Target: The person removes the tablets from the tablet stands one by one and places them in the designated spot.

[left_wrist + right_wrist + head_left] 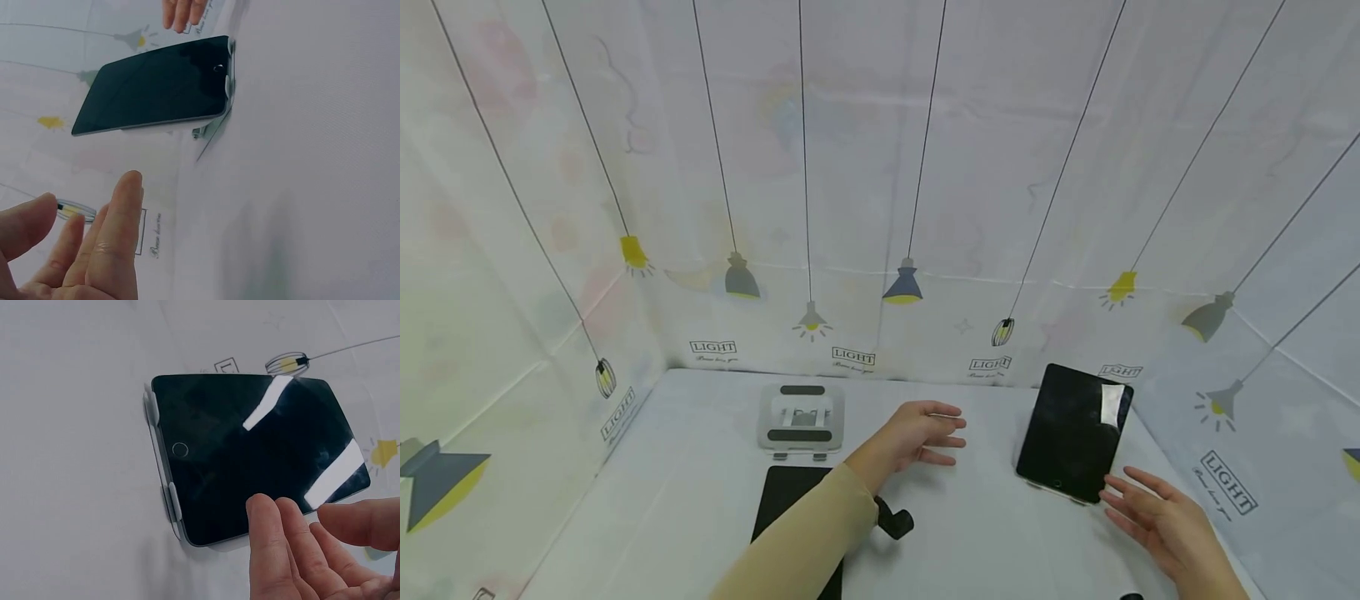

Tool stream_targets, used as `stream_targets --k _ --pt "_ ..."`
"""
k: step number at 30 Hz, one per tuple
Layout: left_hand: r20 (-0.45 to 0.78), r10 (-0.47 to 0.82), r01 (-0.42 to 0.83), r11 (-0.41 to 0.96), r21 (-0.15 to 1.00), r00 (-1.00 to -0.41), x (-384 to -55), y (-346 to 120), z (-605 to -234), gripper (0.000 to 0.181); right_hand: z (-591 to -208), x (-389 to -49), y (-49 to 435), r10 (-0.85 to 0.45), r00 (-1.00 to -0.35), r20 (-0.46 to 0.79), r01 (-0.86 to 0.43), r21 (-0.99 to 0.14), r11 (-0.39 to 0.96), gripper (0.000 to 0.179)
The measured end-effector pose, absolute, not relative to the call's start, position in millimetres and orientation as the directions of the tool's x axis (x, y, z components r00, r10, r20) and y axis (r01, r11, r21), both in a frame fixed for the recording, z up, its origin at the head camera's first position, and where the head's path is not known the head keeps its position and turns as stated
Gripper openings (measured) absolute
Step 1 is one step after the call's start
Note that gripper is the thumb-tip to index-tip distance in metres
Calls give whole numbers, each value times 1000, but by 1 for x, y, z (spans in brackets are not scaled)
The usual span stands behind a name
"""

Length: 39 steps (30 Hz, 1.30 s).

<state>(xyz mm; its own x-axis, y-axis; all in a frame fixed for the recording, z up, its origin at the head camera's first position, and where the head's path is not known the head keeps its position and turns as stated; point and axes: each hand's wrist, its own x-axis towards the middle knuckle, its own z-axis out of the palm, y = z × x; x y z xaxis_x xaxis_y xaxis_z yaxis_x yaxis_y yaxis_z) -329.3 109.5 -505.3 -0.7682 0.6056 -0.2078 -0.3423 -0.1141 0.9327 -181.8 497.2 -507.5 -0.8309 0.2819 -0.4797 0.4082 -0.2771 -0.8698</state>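
A black tablet [1073, 432] leans tilted on a grey stand at the right of the white table, screen dark, also shown in the wrist views as the tablet [153, 85] and the tablet [256, 453]. The stand's front lip [164, 472] holds its lower edge. My right hand [1153, 510] hovers open just in front of the tablet's lower right corner, fingers straight, touching nothing. My left hand [925, 433] floats open above the table's middle, left of the tablet, fingers extended and empty.
A second grey folding stand [801, 421] lies near the back wall at centre left. A black flat pad [790, 500] and a small black cylinder [895, 522] lie under my left sleeve. Printed fabric walls [880, 208] enclose the table on three sides.
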Motion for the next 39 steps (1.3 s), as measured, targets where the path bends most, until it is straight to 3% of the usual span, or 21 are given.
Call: stream_targets --k 5,9,13,23,39 --pt "-204 606 -336 -112 935 -769 -331 118 -501 32 -506 -183 506 301 -831 -468 391 -876 -283 56" --pt "-204 598 -326 -101 940 -775 -333 125 -502 33 -506 -183 512 309 -833 -460 383 -881 -277 64" --pt "-224 590 -334 -83 939 -776 -334 131 -504 34 -507 -183 519 326 -819 -473 386 -873 -297 50" --pt "-181 578 -288 -98 953 -796 -342 144 -495 35 -502 -190 538 304 -845 -440 355 -887 -297 44" --pt "-129 638 -204 -46 978 -759 -352 169 -480 41 -489 -200 548 254 -935 -247 229 -969 -97 39"
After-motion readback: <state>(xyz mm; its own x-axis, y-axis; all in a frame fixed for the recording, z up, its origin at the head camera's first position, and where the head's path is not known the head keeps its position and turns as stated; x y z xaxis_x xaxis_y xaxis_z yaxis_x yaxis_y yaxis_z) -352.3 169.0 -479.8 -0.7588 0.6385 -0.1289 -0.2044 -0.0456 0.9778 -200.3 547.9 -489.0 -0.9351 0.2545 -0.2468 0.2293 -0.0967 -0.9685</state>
